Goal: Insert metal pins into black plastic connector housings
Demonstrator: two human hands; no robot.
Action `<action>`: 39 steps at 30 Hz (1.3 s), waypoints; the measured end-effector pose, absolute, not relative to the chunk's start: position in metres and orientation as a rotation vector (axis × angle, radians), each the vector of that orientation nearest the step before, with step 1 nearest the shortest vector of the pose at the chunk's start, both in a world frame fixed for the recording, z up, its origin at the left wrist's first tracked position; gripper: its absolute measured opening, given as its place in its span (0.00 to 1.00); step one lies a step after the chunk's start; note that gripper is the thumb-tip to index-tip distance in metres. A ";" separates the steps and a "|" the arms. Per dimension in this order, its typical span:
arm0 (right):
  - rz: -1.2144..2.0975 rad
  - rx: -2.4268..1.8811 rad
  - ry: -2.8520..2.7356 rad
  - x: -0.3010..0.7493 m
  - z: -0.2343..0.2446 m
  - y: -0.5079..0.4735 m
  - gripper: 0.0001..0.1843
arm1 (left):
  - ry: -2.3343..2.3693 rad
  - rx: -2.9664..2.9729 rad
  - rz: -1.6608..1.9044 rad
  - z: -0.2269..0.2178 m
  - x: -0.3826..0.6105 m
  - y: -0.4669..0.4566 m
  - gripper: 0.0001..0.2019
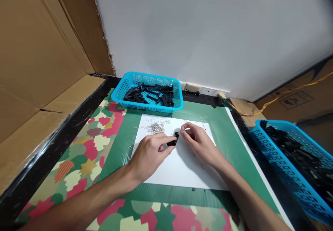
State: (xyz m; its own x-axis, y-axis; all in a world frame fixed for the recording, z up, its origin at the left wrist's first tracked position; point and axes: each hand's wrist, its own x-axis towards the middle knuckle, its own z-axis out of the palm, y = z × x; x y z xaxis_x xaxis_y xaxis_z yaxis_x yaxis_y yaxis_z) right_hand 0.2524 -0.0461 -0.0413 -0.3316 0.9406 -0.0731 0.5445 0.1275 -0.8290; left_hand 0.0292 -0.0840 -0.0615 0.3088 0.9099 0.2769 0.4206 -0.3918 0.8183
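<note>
Between the thumb and fingers of my left hand (153,151) is a small black plastic part (172,142), held above a white sheet (166,172). My right hand (199,140) is just to the right of that part, its thumb and index finger pinched together. Whatever sits in that pinch, if anything, is too small to make out. Behind my left hand, a pile of tiny metal springs or wire pieces (155,127) lies on the sheet, with several scattered around it.
A blue basket (145,107) of black plastic parts stands at the back, near the wall. Another blue basket (283,168) with black pieces is at the right. Cardboard (47,33) rises on the left. A yellow cable (270,102) runs from a wall socket strip (207,91).
</note>
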 end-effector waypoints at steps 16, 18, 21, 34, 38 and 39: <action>0.695 -1.604 -2.084 0.246 -0.048 -0.047 0.10 | 1.168 1.987 1.008 -0.063 0.031 -0.083 0.13; 0.679 -1.598 -2.092 0.246 -0.049 -0.047 0.10 | 1.175 2.004 1.010 -0.062 0.031 -0.083 0.13; 0.670 -1.601 -2.098 0.244 -0.050 -0.048 0.10 | 1.172 2.017 1.005 -0.062 0.031 -0.083 0.13; 0.601 -1.541 -2.109 0.246 -0.046 -0.051 0.14 | 1.158 2.052 0.993 -0.067 0.031 -0.085 0.14; 0.595 -1.540 -2.153 0.252 -0.039 -0.050 0.20 | 1.147 2.052 0.979 -0.066 0.031 -0.085 0.14; 0.585 -1.539 -2.147 0.254 -0.038 -0.049 0.21 | 1.145 2.058 0.978 -0.066 0.031 -0.085 0.14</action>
